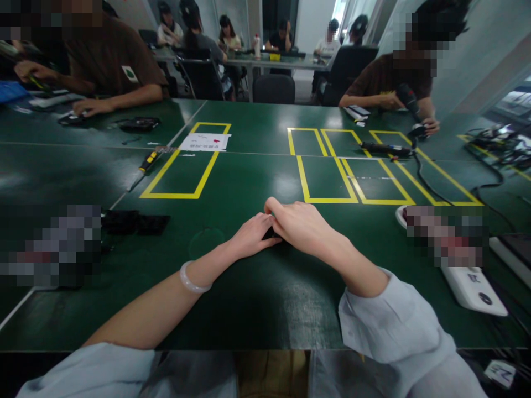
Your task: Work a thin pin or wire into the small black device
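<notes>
My left hand [254, 235] and my right hand [305, 228] meet over the middle of the green table [269, 309]. The fingers of the right hand curl over the fingertips of the left, and both hands look closed. A small dark patch shows in the gap between them; whether it is an object or shadow I cannot make out. A pale bangle [193, 279] circles my left wrist. To the left lie flat black pieces [135, 221].
Yellow tape rectangles [327, 200] mark the table ahead. A paper label [206, 142] and a yellow-black screwdriver [148, 161] lie left. Rightward are a black pen-shaped tool [388, 149], cables [431, 185] and a white device [473, 287]. Two people [116, 55] sit opposite.
</notes>
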### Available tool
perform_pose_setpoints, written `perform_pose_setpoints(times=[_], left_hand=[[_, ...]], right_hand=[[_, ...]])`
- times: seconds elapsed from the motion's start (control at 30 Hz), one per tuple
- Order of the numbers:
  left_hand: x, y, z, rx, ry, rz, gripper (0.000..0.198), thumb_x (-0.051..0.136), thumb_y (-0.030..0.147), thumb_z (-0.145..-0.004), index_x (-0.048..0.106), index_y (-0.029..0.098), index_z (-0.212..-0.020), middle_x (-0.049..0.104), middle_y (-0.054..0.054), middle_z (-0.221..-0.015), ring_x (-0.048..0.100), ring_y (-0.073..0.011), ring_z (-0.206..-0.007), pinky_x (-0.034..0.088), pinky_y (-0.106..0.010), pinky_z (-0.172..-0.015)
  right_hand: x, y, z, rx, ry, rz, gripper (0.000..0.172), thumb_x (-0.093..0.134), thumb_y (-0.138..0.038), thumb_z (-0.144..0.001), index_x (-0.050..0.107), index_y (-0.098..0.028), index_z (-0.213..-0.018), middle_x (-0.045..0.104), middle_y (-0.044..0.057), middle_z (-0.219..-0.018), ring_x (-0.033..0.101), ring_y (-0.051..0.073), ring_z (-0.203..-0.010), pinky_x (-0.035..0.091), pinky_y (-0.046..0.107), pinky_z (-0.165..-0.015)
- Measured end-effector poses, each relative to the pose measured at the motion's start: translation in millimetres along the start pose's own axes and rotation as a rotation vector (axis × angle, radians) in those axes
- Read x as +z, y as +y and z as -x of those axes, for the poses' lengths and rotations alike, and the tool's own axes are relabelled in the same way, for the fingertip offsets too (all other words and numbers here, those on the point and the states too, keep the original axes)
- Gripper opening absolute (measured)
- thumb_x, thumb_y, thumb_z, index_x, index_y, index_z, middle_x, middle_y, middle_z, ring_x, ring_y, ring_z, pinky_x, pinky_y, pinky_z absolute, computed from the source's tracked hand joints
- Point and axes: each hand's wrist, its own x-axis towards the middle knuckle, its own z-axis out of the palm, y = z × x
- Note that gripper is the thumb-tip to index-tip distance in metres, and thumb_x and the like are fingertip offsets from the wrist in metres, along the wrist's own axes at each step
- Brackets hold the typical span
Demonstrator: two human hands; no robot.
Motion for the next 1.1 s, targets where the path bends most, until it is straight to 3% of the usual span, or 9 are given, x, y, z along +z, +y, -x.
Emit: perform_pose_setpoints(times=[0.17, 0.47, 0.63, 0.97, 1.1], left_hand=[[0.7, -1.1, -0.1, -0.013, -0.020, -0.003, 0.038, 0.055, 0.046, -0.090, 0.057, 0.018, -0.115, 0.061, -0.012, -0.119, 0.057, -0.0299, -0.111, 0.046, -0.047, -0.095], [3.2, -3.2, -0.1, 0.007, 0.010, -0.030, 0.046, 0.054, 0.048, -0.090, 0.051, 0.016, -0.124, 0.058, -0.014, -0.126, 0.054, -0.0315, -0.117, 0.045, -0.049, -0.098], [2.8, -3.9, 0.5, -0.012, -0.028, -0.010, 0.039, 0.054, 0.048, -0.090, 0.058, 0.018, -0.115, 0.062, -0.012, -0.119, 0.058, -0.0308, -0.111, 0.048, -0.046, -0.094], [1.1, -2.3, 0.5, 0.011, 0.007, -0.023, 0.047, 0.057, 0.047, -0.088, 0.051, 0.018, -0.125, 0.057, -0.013, -0.128, 0.053, -0.0315, -0.118, 0.045, -0.048, -0.098], [1.9, -3.0, 1.8, -0.009, -0.012, -0.017, 0.041, 0.057, 0.046, -0.089, 0.055, 0.018, -0.118, 0.061, -0.012, -0.119, 0.058, -0.0302, -0.110, 0.048, -0.046, -0.093]], right_hand=[[3.1, -2.9, -1.1, 0.036, 0.050, 0.009, 0.023, 0.033, -0.032, -0.098, 0.050, -0.018, -0.105, 0.070, 0.004, -0.077, 0.066, 0.019, -0.068, 0.026, 0.028, -0.055], [5.1, -1.7, -5.1, 0.068, -0.018, 0.018, 0.025, 0.029, -0.032, -0.100, 0.048, -0.018, -0.109, 0.070, 0.006, -0.077, 0.066, 0.020, -0.067, 0.026, 0.027, -0.053], [4.0, -3.9, -5.3, 0.081, -0.014, 0.028, 0.027, 0.032, -0.037, -0.099, 0.048, -0.018, -0.110, 0.070, 0.006, -0.078, 0.066, 0.020, -0.071, 0.028, 0.027, -0.056], [7.3, -1.6, -2.2, 0.024, 0.038, -0.035, 0.021, 0.033, -0.029, -0.098, 0.047, -0.018, -0.110, 0.070, 0.003, -0.080, 0.065, 0.017, -0.066, 0.025, 0.027, -0.054], [6.5, -3.2, -2.4, 0.028, 0.067, -0.020, 0.024, 0.032, -0.034, -0.099, 0.049, -0.018, -0.105, 0.070, 0.003, -0.077, 0.065, 0.017, -0.066, 0.024, 0.028, -0.054]])
